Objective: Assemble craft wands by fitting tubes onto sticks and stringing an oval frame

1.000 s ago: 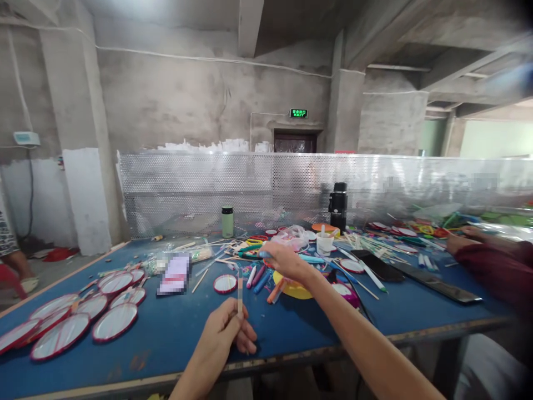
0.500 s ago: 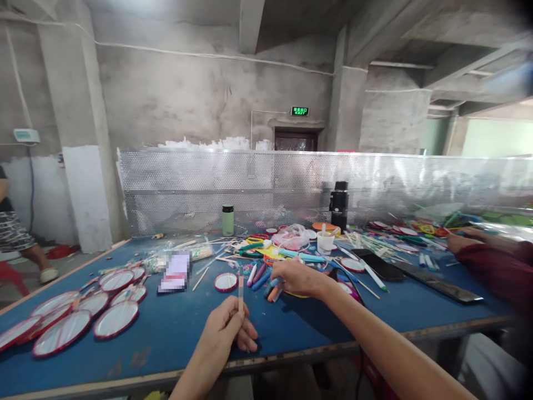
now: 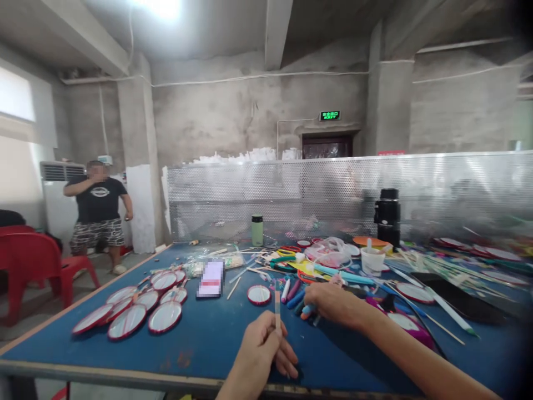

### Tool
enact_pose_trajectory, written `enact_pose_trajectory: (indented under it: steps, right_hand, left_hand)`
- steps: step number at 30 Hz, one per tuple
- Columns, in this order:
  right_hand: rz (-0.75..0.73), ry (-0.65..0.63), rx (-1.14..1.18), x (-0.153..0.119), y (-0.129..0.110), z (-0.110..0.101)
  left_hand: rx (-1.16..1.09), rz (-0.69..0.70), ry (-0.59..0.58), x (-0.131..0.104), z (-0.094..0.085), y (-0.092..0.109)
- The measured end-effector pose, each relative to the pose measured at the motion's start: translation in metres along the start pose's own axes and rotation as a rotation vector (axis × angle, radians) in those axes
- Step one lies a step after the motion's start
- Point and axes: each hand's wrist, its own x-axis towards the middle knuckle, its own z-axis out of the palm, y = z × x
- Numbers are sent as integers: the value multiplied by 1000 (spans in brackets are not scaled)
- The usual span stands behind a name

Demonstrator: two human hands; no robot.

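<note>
Near the table's front edge, my left hand (image 3: 266, 350) pinches a thin flat stick (image 3: 277, 311) that stands upright, with pale and orange-brown bands. To its right, my right hand (image 3: 328, 303) is closed over the markers, its fingertips at a blue and orange one (image 3: 307, 311); whether it grips that marker I cannot tell. Purple and blue markers (image 3: 293, 290) lie just left of those fingers. A small round red-rimmed disc (image 3: 259, 295) rests behind my left hand. Several larger red-rimmed discs (image 3: 127, 321) overlap at the left of the blue table (image 3: 208, 344).
A phone (image 3: 210, 279) lies left of centre. Farther back are a green bottle (image 3: 257, 230), a white cup (image 3: 372, 261) and a black flask (image 3: 388, 216). Thin sticks and a dark tablet (image 3: 458, 297) are at right. A person (image 3: 100, 203) stands beyond the table at left.
The view has swung left, bringing the standing person and red chairs into sight. The other person's sleeve at right has left view. Both my hands keep nearly the same places over the table.
</note>
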Motion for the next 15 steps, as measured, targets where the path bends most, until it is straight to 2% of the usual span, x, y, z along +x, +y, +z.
enact_pose_trajectory:
  steps: [3, 5, 7, 9, 10, 11, 15]
  right_hand:
    - [-65, 71, 12, -4, -5, -5]
    - [-64, 258, 107, -6, -9, -14]
    - [5, 518, 366, -4, -12, -23]
    - [98, 661, 824, 3, -14, -28]
    - [121, 638, 1107, 9, -14, -28]
    - [140, 624, 1202, 14, -13, -26]
    - [214, 572, 1376, 32, -7, -9]
  left_hand:
    - [-7, 2, 0, 1, 1, 0]
    - [-8, -1, -3, 0, 1, 0]
    - [-3, -8, 4, -1, 1, 1]
    - [13, -19, 1, -3, 1, 3]
    - [26, -17, 2, -4, 1, 5]
    - [38, -24, 0, -5, 1, 6]
    - [79, -35, -13, -8, 0, 10]
